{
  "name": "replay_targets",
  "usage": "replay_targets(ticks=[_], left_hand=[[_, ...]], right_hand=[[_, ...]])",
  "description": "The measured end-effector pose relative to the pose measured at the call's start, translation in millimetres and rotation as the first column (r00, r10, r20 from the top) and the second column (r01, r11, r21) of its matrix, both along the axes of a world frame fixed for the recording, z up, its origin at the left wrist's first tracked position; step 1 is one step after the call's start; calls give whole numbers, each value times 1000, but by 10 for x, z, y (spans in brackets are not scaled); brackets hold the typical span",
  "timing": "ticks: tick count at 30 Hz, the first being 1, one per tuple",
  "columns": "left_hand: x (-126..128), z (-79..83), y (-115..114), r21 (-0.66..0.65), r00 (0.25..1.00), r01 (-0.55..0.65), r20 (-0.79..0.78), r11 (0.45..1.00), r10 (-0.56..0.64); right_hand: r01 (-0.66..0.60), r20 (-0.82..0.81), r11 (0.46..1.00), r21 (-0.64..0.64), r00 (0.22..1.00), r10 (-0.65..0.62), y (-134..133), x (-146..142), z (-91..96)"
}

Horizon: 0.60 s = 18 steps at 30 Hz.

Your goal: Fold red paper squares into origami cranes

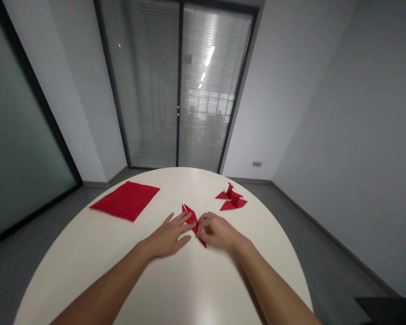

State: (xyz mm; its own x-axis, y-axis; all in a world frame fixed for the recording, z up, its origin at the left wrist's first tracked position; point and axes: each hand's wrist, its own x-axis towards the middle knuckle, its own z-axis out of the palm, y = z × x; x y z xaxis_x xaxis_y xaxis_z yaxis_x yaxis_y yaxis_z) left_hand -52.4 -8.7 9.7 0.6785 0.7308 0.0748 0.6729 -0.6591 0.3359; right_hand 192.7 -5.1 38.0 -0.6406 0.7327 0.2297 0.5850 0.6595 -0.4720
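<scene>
A small, partly folded red paper piece [191, 218] lies on the white round table [88, 253] between my hands. My left hand [171, 234] lies flat beside it with fingers stretched out, the fingertips resting on the paper's left side. My right hand [214, 231] is curled, its fingers pinched on the paper's right edge. The lower tip of the paper pokes out under my right hand.
A flat red paper square [126, 200] lies at the table's far left. A finished red folded paper figure [231, 198] sits at the far right. Behind the table are glass doors with blinds [179, 85], grey walls and grey floor.
</scene>
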Motion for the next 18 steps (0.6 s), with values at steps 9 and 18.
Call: replay_targets(ticks=[9,18], left_hand=[[110,2,-25,7,993,-118,19,993,118],[35,-55,25,49,982,-105,163,993,95]], right_hand=[[-34,-52,999,37,998,36,78,-24,-139],[-91,-110,996,2,990,91,53,9,-159]])
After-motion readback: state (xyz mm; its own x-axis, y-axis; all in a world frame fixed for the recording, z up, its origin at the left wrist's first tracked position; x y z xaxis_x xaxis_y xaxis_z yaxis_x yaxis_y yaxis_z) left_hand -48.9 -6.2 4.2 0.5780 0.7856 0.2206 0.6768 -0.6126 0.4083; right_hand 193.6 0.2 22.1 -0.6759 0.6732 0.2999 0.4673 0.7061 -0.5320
